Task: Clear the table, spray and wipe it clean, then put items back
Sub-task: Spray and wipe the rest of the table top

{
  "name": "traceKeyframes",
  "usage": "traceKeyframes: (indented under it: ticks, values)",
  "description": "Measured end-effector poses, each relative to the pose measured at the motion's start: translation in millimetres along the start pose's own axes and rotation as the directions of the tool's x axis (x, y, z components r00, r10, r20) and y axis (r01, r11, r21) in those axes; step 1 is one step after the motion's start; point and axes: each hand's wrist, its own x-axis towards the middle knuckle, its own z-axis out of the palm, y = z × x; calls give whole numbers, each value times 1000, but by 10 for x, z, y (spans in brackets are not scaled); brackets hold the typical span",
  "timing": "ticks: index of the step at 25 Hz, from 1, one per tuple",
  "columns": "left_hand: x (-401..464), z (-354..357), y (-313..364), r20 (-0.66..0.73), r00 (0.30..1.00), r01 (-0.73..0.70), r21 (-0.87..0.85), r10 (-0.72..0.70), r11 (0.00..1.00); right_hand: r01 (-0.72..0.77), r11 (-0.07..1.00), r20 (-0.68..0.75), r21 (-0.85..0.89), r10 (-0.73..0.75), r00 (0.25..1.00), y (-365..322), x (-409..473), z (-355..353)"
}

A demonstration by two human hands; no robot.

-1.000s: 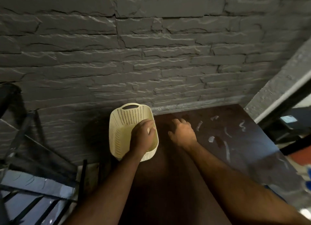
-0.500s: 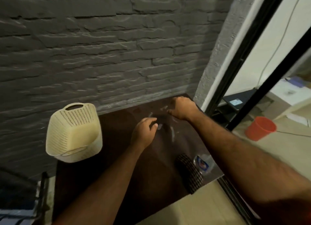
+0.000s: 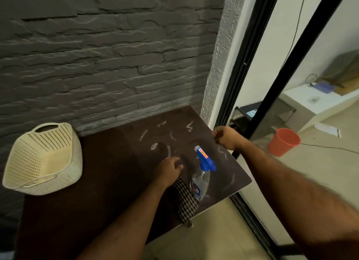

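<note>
Grey stone-brick wall [image 3: 101, 61] backs a dark brown table [image 3: 101, 174], and everything is placed from that table. At its left end, against the wall, sits a cream perforated basket [image 3: 41, 158], tilted so its open mouth faces the viewer. Out on the table's middle, pale scraps and smears [image 3: 155, 146] lie scattered toward the far right corner. The left hand [image 3: 169, 167] hovers low over the tabletop just short of those scraps, fingers loosely curled and holding nothing. Right beside that wrist, on the table's near right part, a black-and-white checked cloth [image 3: 184, 199] lies with its end drooping over the front edge. Touching the cloth's right side, a clear spray bottle [image 3: 202, 174] with a blue trigger head lies on its side, nozzle pointing toward the wall. The right hand [image 3: 226, 136] is at the table's right edge, fingers curled in; whether it pinches something I cannot tell. Past the table, beyond a black door frame [image 3: 250, 59], an orange bucket [image 3: 283, 142] stands on the pale floor [image 3: 320, 162]
</note>
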Motion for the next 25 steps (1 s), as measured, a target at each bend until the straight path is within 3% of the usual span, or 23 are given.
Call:
traceKeyframes:
  ticks: [5, 8, 11, 13, 17, 20, 25]
  values:
    - [41, 334, -165, 94, 966, 212, 230, -239, 950, -37, 998, 425, 43, 15, 905, 445, -148, 431]
    - [63, 556, -205, 125, 918, 329, 289, -377, 899, -69, 995, 522, 68, 23, 853, 553, -183, 470]
    - [21, 766, -259, 144, 859, 447, 257, -492, 857, -21, 992, 583, 127, -58, 810, 524, -239, 530]
    - [17, 887, -260, 163, 811, 525, 220, -562, 822, 25, 981, 604, 190, -137, 785, 465, -234, 554]
    - [15, 1086, -138, 107, 734, 660, 116, -670, 742, 230, 948, 512, 219, -312, 800, 379, -206, 569]
    - [-7, 1219, -147, -2, 733, 677, 105, -681, 728, 231, 930, 489, 285, -348, 800, 364, -172, 636]
    - [-58, 1134, -124, -74, 683, 711, -161, -726, 685, 222, 884, 479, 413, -417, 772, 364, -19, 753]
